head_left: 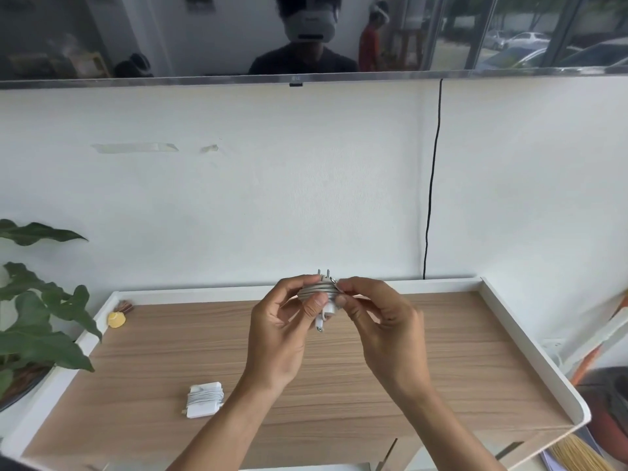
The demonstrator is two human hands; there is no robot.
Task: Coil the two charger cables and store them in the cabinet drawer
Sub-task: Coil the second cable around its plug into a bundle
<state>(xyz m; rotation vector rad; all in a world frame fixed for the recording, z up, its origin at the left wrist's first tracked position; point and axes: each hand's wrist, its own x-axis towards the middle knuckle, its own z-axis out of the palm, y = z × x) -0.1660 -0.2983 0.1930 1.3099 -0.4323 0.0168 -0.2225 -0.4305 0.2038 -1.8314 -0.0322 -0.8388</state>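
I hold a white charger (321, 291) above the middle of the wooden cabinet top (441, 368), its two prongs pointing up and its cable wound around the body. My left hand (282, 328) grips the charger from the left with the thumb across the coils. My right hand (380, 321) pinches the cable end at the charger's right side. A short connector end hangs below the plug. A second white charger (205, 399), its cable wrapped around it, lies on the cabinet top at the front left. No drawer is visible.
The cabinet top has a raised white rim (530, 348). A small yellow object (116, 319) sits at the back left corner. A leafy plant (37, 321) stands to the left. A black cord (432, 185) runs down the white wall from a wall-mounted screen (306, 35).
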